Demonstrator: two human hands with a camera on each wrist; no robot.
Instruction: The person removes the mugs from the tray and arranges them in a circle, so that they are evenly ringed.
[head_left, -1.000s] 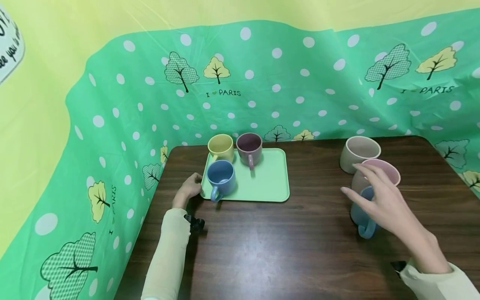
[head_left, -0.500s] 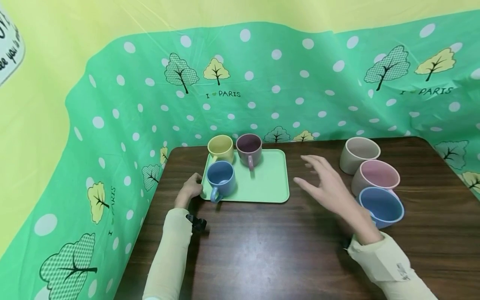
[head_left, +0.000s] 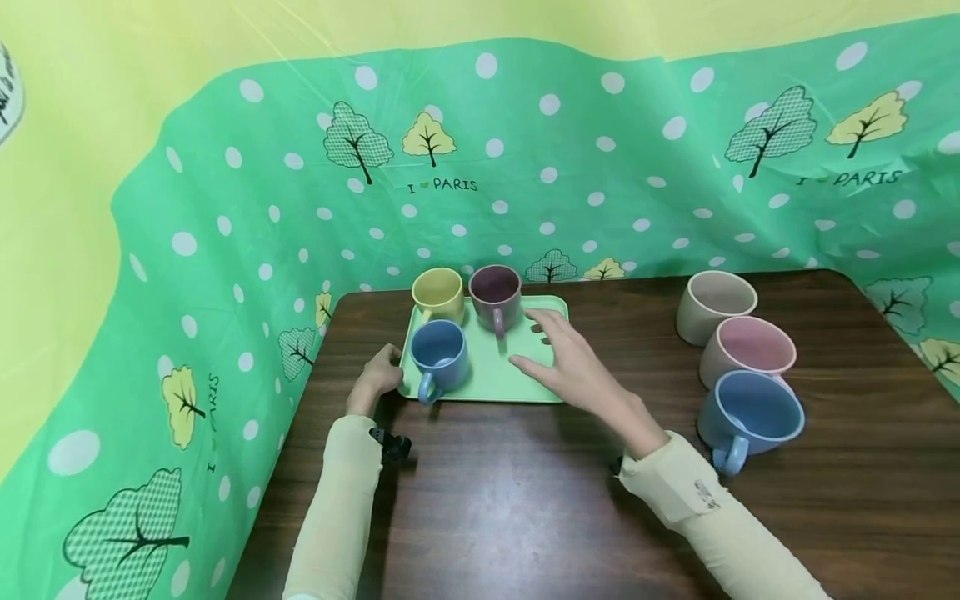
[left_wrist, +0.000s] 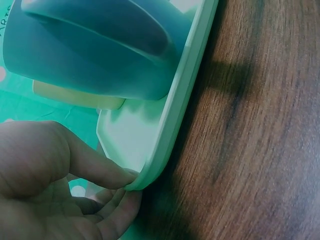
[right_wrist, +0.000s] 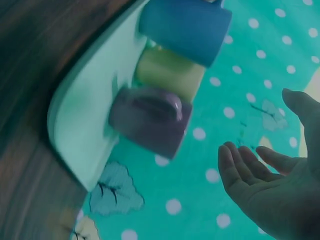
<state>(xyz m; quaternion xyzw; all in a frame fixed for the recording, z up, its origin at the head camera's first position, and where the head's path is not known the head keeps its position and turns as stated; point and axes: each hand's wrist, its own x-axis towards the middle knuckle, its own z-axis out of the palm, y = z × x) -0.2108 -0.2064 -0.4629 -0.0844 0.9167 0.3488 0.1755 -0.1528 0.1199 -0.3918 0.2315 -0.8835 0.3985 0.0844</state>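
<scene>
A light green tray (head_left: 487, 379) lies at the back left of the table. On it stand a yellow mug (head_left: 437, 293), a purple mug (head_left: 496, 302) and a blue mug (head_left: 440, 354), all upright. My left hand (head_left: 381, 374) is at the tray's left edge; in the left wrist view its thumb and fingers (left_wrist: 107, 172) pinch the rim at a corner. Over the tray's right part, my right hand (head_left: 577, 360) hovers with fingers spread, holding nothing. The right wrist view shows this palm (right_wrist: 270, 192) apart from the purple mug (right_wrist: 150, 117).
At the right of the brown wooden table (head_left: 495, 500) stand a grey mug (head_left: 712, 310), a pink mug (head_left: 750, 350) and a second blue mug (head_left: 752, 412), close together. A green patterned cloth (head_left: 600, 175) hangs behind and left of the table.
My right hand has moved left from the mugs at the right to over the tray's right part. My left hand stays at the tray's edge. The mugs have not moved.
</scene>
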